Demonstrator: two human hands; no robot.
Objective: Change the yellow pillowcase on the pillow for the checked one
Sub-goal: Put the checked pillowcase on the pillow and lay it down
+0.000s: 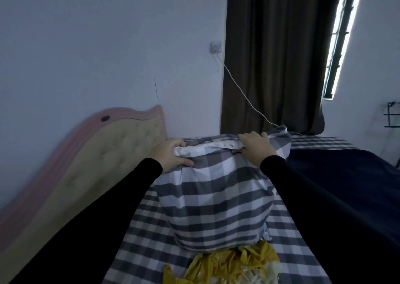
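The pillow stands on end on the bed inside the grey-and-white checked pillowcase (216, 197). A strip of the white pillow (207, 150) shows at the open top edge. My left hand (171, 156) grips the top left corner of the checked pillowcase, thumb curled over the cloth. Over the top right part of the opening my right hand (256, 148) has its fingers curled round the edge. The yellow pillowcase (229, 264) lies crumpled on the bed in front of the pillow, near the bottom of the view.
The bed carries a checked sheet (138, 240) and a dark blue blanket (337, 171) on the right. A padded pink-and-beige headboard (104, 153) leans at the left. A white cable (244, 95) runs from a wall socket (216, 47) down behind the pillow. Dark curtain (275, 56) behind.
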